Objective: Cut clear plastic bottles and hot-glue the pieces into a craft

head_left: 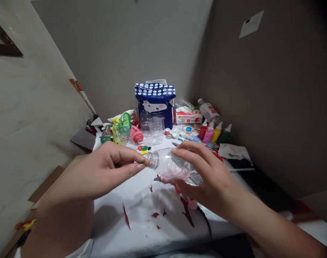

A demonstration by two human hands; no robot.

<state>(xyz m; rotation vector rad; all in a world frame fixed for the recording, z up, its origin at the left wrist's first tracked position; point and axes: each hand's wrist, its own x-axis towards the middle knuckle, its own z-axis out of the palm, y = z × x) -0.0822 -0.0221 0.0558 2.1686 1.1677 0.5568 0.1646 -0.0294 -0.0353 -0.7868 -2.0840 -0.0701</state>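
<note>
A clear plastic bottle [163, 163] lies sideways in the air above the white table, its threaded neck toward the left. My right hand [206, 170] is wrapped round the body of the bottle. My left hand [112, 168] is closed in a pinch at the mouth of the neck, thumb and forefinger touching its rim. Pink-handled scissors [166, 178] are on the table under the bottle, partly hidden by it and by my right hand.
Red scraps [126, 216] are scattered on the white tablecloth [109, 247]. Behind stand clear containers [155, 129], a blue bag [155, 102], painted bottles [125, 125] and a tissue pack [188, 117]. Paint bottles [208, 132] line the back right. A black cable [208, 222] hangs over the front edge.
</note>
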